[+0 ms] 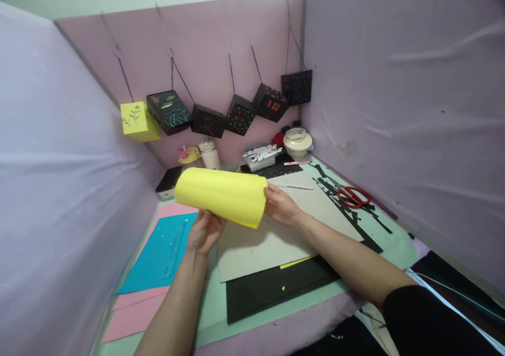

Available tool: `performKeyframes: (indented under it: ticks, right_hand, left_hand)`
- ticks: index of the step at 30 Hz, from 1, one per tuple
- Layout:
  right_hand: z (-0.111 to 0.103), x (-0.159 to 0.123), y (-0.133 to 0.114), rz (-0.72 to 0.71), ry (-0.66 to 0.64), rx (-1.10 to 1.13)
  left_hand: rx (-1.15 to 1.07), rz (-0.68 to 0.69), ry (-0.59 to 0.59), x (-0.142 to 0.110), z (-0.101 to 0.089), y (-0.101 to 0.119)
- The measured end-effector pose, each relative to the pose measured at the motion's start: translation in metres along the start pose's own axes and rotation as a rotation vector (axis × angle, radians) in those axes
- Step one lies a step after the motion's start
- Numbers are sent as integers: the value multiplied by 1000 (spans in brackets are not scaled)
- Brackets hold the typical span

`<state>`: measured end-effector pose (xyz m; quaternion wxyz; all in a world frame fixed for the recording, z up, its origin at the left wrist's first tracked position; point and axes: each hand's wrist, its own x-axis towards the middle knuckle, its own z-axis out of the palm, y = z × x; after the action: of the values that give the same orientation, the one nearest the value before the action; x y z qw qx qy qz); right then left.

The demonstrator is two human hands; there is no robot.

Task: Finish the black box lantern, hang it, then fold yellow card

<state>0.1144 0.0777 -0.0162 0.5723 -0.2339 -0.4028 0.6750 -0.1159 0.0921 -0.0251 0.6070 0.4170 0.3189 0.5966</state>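
A sheet of yellow paper (pixel 221 195), curved over into a loose roll, is held up above the table between both hands. My left hand (pixel 205 232) grips its lower edge from below, thumb pressed against it. At the right end, my right hand (pixel 281 204) has its fingers closed on the paper's edge, some of them hidden behind it. Below the roll lies a grey-white board (pixel 272 240) on top of black sheets (pixel 268 293). A thin white pen or knife (pixel 294 186) rests on the board near my right hand.
Red-handled scissors (pixel 354 197) lie among black paper strips at the right. Blue paper (pixel 152 256) with a clear ruler (pixel 173 251) and pink sheets (pixel 136 319) are at the left. Behind stand a box of markers (pixel 260 157) and a cream pot (pixel 297 144); decorated boxes (pixel 209 119) hang above.
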Motion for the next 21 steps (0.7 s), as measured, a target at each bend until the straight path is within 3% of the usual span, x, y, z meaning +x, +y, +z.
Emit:
performKeyframes:
  ticks: [5,8,10,12,16,18,21]
  right_hand:
    - [-12,-11,-35,-314,247,-136]
    - [-16,-30,-59,-604,366,-486]
    - [-14,-41,-69,-751,322,-855]
    - [-8,-47,-67,-805,171,-1213]
    - [1,-50,-33,-746,-32,-1677]
    - [0,-53,-9,-706,-86,-1800]
    - [-6,-67,19,-667,-167,-1888]
  left_hand:
    - [66,-212,-131,-8,15,-11]
    - [150,-325,-120,-8,23,-12]
    - [268,-294,-21,-8,26,-11]
    - [425,-104,119,-9,25,-8]
    - [817,610,291,-28,12,5]
    - [1108,883,234,-44,0,11]
    - [1413,1050,12,-69,-16,10]
